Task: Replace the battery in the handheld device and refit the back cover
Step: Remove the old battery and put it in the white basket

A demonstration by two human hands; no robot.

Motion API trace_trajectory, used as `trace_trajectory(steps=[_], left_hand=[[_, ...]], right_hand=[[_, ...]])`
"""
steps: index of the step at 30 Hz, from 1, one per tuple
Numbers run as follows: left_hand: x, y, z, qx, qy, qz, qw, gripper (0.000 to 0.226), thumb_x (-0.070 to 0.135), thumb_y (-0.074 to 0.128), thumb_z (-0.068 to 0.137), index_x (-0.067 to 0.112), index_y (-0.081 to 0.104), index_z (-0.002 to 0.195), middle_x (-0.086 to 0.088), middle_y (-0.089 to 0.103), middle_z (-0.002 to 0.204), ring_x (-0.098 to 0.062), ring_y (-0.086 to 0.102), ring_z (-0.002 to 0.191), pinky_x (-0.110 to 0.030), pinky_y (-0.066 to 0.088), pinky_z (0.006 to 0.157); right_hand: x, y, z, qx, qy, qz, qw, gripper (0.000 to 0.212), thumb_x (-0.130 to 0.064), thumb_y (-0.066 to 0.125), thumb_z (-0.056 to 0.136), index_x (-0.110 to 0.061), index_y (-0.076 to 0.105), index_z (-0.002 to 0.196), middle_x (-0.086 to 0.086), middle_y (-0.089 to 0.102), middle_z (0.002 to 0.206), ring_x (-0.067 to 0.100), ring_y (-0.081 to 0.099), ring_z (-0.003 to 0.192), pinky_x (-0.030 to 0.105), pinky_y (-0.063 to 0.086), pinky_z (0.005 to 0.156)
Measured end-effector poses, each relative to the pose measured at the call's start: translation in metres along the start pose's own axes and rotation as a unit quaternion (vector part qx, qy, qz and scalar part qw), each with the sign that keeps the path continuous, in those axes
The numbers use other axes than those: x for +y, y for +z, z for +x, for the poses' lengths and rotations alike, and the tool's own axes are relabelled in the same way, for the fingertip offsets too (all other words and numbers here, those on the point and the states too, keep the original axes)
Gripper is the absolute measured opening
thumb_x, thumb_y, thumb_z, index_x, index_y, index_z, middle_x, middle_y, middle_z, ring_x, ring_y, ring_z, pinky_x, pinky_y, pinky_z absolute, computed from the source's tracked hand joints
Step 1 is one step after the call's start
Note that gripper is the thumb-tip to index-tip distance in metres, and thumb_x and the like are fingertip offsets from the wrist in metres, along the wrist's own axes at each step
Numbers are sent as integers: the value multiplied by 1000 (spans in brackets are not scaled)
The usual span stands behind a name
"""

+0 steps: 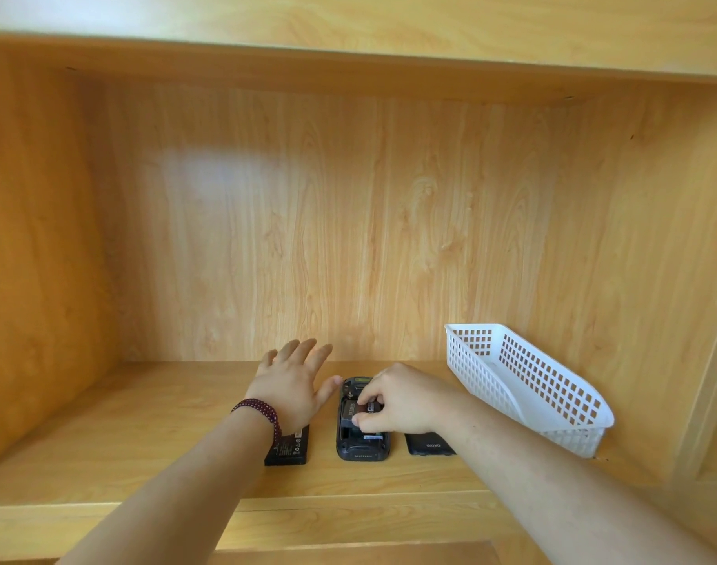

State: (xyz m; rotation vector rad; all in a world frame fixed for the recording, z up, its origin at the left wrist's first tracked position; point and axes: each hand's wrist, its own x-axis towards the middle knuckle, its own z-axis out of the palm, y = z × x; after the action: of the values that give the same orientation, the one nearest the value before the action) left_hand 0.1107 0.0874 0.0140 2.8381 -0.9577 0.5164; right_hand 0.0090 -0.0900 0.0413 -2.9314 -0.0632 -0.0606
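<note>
device (361, 438) face-down between hands; right hand (397, 401) pinching battery (357, 409) inside; left hand (293, 385) spread flat beside

We have a single view, from a camera worn on the head. It looks forward and slightly down into a wooden shelf bay (348, 222), whose back panel fills the middle of the frame. The wide angle bends the bay's top edge across the upper frame and its side walls at far left and right. We stand close: both forearms enter from the bottom corners and run to the lower centre, where the left hand (293, 385) and right hand (401, 401) meet over the device (359, 446). A white basket (528, 381) sits at right of centre. With only one camera, no second view overlaps this one.
</note>
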Motion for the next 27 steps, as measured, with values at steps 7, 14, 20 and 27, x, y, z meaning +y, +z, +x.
trace_trajectory(steps=[7,14,20,27], left_hand=[[0,0,-3,39,-14,14,999,68,64,6,90,36,3,151,3,-2,162,-24,-1,149,-50,5,120],[4,0,-2,35,-11,12,999,70,66,6,89,36,5,152,3,-1,162,-23,0,149,-50,7,120],[6,1,-1,30,-15,7,999,67,64,7,90,35,6,151,3,1,162,-22,0,149,-49,6,120],[6,2,1,37,-19,-6,999,63,62,11,93,35,13,151,3,6,162,-22,3,149,-48,8,120]], right_hand=[[2,7,-5,7,-17,-6,1000,52,-64,51,84,-30,64,122,-13,58,120,11,58,98,37,54,83],[-1,10,-11,56,-46,31,997,36,-44,35,101,-26,66,100,-10,60,88,15,59,79,31,47,67],[-5,16,-11,99,-6,140,985,37,-41,31,105,-36,52,135,-12,63,81,10,64,73,27,52,71],[-3,14,-7,85,82,326,938,29,-46,51,97,-29,66,116,0,76,84,11,73,67,24,52,75]])
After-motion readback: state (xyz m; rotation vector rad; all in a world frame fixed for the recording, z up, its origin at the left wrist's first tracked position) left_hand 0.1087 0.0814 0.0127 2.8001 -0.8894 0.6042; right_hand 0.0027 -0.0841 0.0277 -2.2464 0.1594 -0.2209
